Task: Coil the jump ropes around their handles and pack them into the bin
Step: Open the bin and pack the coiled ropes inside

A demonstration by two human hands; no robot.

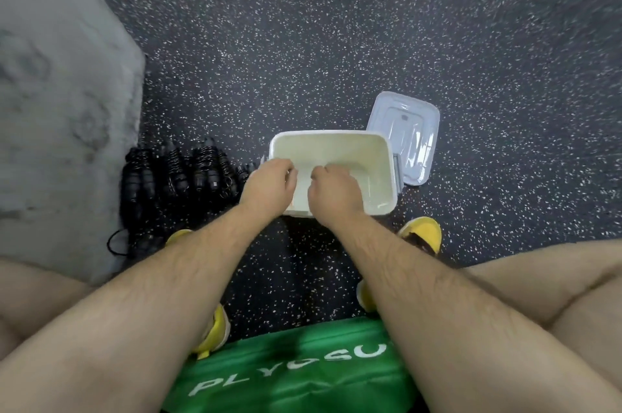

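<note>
Well, jump ropes [175, 166] coiled, bin [380, 156] empty, packing all ahead; left grip [269, 183] and right grip [333, 190] curl at its rim, hold unclear.

white letters reading "plyosu" stood on the green surface [289, 375] at the bottom edge. the word ran on behind the right forearm, the rest hidden. nothing else carried legible text.

In middle: bin [372, 156] on floor [303, 42]. Just right of bin, bit farther: lid [409, 138] flat on floor. Left of bin: jump ropes [181, 168] in row on floor. Left of ropes: big block [57, 92]. Over near part of bin: left hand [269, 185], right hand [333, 192], side by side.
</note>
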